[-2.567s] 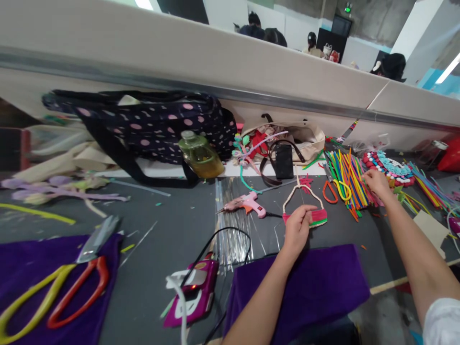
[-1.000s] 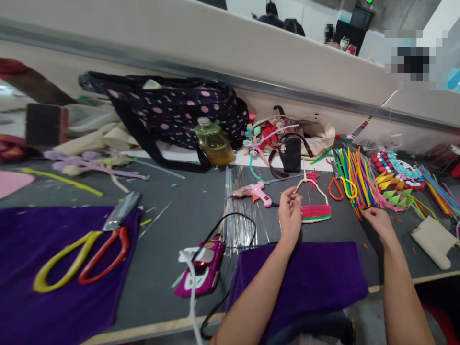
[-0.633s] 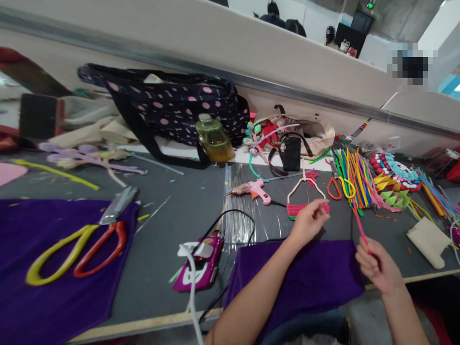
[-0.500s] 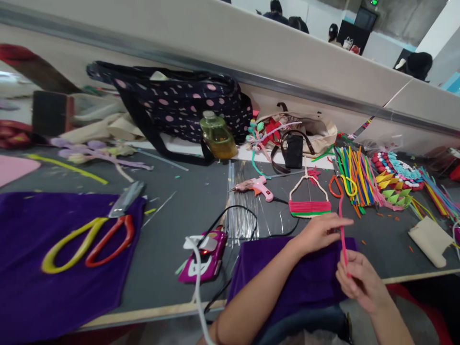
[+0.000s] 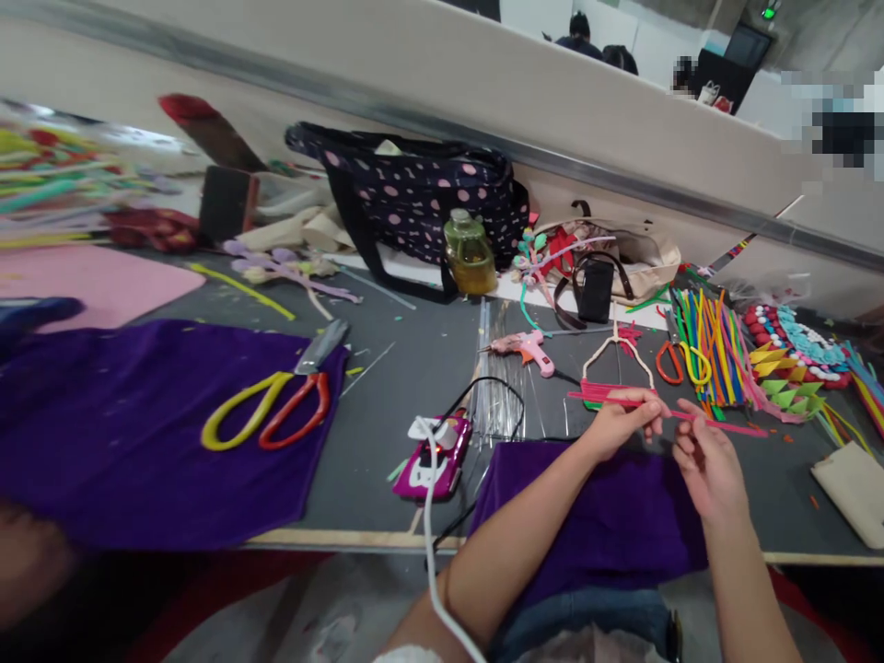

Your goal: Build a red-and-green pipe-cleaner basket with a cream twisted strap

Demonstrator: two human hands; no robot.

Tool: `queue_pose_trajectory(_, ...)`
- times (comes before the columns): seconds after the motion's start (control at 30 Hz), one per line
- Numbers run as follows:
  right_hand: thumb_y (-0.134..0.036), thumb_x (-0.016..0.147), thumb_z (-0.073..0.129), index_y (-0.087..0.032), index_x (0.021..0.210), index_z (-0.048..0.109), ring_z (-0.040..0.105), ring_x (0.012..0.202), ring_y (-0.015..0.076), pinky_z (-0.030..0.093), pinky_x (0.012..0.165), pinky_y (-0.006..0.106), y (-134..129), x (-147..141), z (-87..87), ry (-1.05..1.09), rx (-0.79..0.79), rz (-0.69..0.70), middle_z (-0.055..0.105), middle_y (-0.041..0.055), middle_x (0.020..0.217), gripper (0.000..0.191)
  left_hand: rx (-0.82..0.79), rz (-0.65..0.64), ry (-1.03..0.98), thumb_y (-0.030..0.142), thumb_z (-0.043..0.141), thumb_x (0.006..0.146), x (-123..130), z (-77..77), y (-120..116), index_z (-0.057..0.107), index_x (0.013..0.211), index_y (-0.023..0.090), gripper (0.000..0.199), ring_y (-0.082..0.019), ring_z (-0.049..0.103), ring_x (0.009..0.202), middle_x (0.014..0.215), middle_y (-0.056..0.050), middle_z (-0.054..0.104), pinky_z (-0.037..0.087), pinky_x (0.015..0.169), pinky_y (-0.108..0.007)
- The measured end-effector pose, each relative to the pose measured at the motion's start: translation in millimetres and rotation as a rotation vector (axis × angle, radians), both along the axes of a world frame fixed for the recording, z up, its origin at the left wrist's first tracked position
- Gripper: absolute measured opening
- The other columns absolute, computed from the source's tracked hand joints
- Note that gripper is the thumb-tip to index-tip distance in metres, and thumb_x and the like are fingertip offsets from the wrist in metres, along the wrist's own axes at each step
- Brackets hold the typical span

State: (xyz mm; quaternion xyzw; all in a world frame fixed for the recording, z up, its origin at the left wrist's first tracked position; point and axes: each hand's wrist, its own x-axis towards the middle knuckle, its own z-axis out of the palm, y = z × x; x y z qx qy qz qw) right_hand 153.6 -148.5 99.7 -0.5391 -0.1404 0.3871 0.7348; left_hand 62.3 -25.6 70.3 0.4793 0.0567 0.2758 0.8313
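Note:
A pink pipe cleaner (image 5: 736,426) is stretched nearly level between my hands, above a folded purple cloth (image 5: 594,525). My left hand (image 5: 632,422) pinches it near the middle, and its left end sticks out past that hand. Close on the right, my right hand (image 5: 711,456) has its fingertips closed on the same pipe cleaner. Just behind my left hand lies a small house-shaped piece (image 5: 608,390), with a white outline and a pink and green base partly covered by the hand.
A pink glue gun (image 5: 521,350) lies left of the house-shaped piece. Small scissors (image 5: 683,362) and colourful pipe cleaners (image 5: 715,350) sit behind my right hand. Large scissors (image 5: 314,382) rest on another purple cloth (image 5: 158,433). A bottle (image 5: 470,258) and a power bank (image 5: 438,460) stand farther left. Another person's blurred arm shows lower left.
The pink pipe cleaner has turned from upright to nearly level. My left hand has gone from flat, extended fingers to a pinch on it. The view has swung left.

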Motion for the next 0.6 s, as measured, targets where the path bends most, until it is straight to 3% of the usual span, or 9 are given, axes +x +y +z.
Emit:
queue_pose_trajectory(0.1, -0.035, 0.071, 0.078, -0.018, 0.083, 0.067, 0.043, 0.052, 0.0044, 0.031, 0.039, 0.014, 25.0, 11.0, 0.7, -0.061, 0.052, -0.098, 0.056, -0.0017, 0.069, 0.024, -0.054, 0.075, -0.018, 0.042, 0.071, 0.074, 1.5, -0.9, 7.3, 0.065, 0.097, 0.013, 0.037, -0.009, 0.053, 0.053, 0.066, -0.001, 0.06, 0.046, 0.051, -0.023)
queue_pose_trajectory(0.17, -0.034, 0.069, 0.079, -0.016, 0.081, 0.066, 0.046, 0.055, 0.0041, 0.034, 0.04, 0.013, 40.5, 23.6, 2.8, -0.083, 0.126, -0.2, 0.058, -0.0013, 0.071, 0.025, -0.08, 0.202, -0.011, 0.036, 0.077, 0.068, 3.0, -4.8, 17.6, 0.059, 0.113, 0.017, 0.052, -0.008, 0.052, 0.053, 0.071, 0.001, 0.059, 0.045, 0.052, -0.022)
queue_pose_trajectory(0.23, -0.032, 0.067, 0.08, -0.016, 0.08, 0.064, 0.047, 0.055, 0.0028, 0.036, 0.042, 0.012, 54.3, 39.6, 4.2, -0.027, 0.213, -0.243, 0.058, -0.0029, 0.071, 0.026, -0.102, 0.423, 0.061, 0.032, 0.075, 0.068, 3.5, -11.3, 31.1, 0.06, 0.108, 0.016, 0.046, -0.006, 0.049, 0.053, 0.07, 0.003, 0.057, 0.043, 0.052, -0.02)
queue_pose_trajectory(0.3, -0.03, 0.066, 0.081, -0.017, 0.078, 0.061, 0.045, 0.051, 0.0018, 0.036, 0.042, 0.011, 65.2, 55.6, 2.8, 0.086, 0.257, -0.195, 0.055, -0.0062, 0.065, 0.027, -0.129, 0.693, 0.16, 0.031, 0.068, 0.073, 1.7, -19.0, 45.2, 0.062, 0.093, 0.014, 0.027, -0.005, 0.046, 0.052, 0.07, 0.003, 0.055, 0.038, 0.05, -0.018)
queue_pose_trajectory(0.33, -0.03, 0.067, 0.08, -0.018, 0.077, 0.059, 0.044, 0.049, 0.0019, 0.036, 0.041, 0.011, 69.3, 62.5, 0.8, 0.137, 0.26, -0.157, 0.052, -0.0075, 0.062, 0.027, -0.101, 0.767, 0.201, 0.03, 0.065, 0.075, 0.1, -22.6, 51.7, 0.061, 0.09, 0.015, 0.021, -0.006, 0.046, 0.053, 0.071, 0.002, 0.056, 0.037, 0.049, -0.018)
queue_pose_trajectory(0.43, -0.031, 0.068, 0.078, -0.019, 0.07, 0.052, 0.042, 0.045, 0.0032, 0.035, 0.039, 0.012, 76.6, 77.7, -8.6, 0.16, 0.228, -0.038, 0.044, -0.0092, 0.054, 0.029, 0.065, 0.882, 0.296, 0.025, 0.058, 0.079, -5.5, -30.8, 66.5, 0.062, 0.088, 0.015, 0.014, -0.008, 0.05, 0.06, 0.076, 0.0, 0.059, 0.04, 0.055, -0.019)
queue_pose_trajectory(0.5, -0.034, 0.067, 0.076, -0.019, 0.066, 0.049, 0.039, 0.043, 0.0038, 0.029, 0.035, 0.013, 79.4, 84.9, -15.6, 0.062, 0.154, 0.028, 0.043, -0.0088, 0.052, 0.03, 0.185, 0.905, 0.373, 0.021, 0.056, 0.079, -7.6, -34.6, 72.1, 0.063, 0.089, 0.015, 0.013, -0.01, 0.053, 0.065, 0.078, -0.002, 0.062, 0.042, 0.062, -0.021)
queue_pose_trajectory(0.6, -0.037, 0.066, 0.072, -0.018, 0.066, 0.051, 0.037, 0.039, 0.0031, 0.018, 0.031, 0.013, 87.0, 93.2, -24.5, -0.177, -0.068, 0.05, 0.053, -0.0048, 0.055, 0.028, 0.317, 0.864, 0.473, 0.017, 0.055, 0.08, -6.8, -39.2, 75.6, 0.064, 0.09, 0.015, 0.013, -0.012, 0.056, 0.071, 0.082, -0.003, 0.065, 0.044, 0.069, -0.023)
